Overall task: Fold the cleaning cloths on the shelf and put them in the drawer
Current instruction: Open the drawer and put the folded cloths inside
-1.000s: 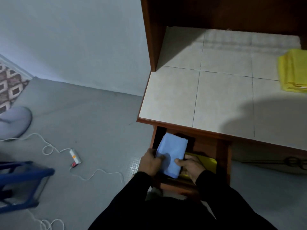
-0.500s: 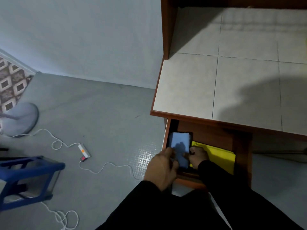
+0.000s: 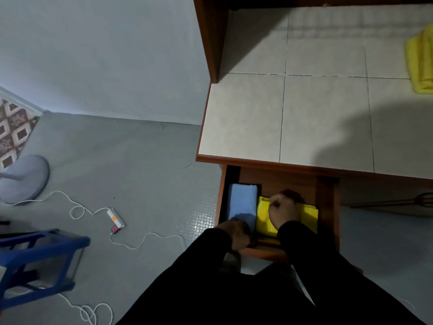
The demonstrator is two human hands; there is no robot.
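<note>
Shelf (image 3: 328, 118), tiled: one folded yellow cloth (image 3: 421, 62) at far right edge, not yet stowed; could be forgotten.
Drawer (image 3: 328, 207), pulled open: could jam on a raised cloth when shut.
Yellow cloth in drawer (image 3: 263, 219), right side; right hand (image 3: 283, 209) curled, knuckles on it, grip cannot be told; may rumple fold.
Blue cloth (image 3: 242, 202), left side w/ left hand (image 3: 236, 233) at near end, fingers hidden

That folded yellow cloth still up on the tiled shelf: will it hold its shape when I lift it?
The folded yellow cloth on the tiled shelf is soft layered fabric, so it probably sags and may unfold if lifted by one edge. It looks light for its bulk. It lies flat, so rolling seems unlikely.
</note>
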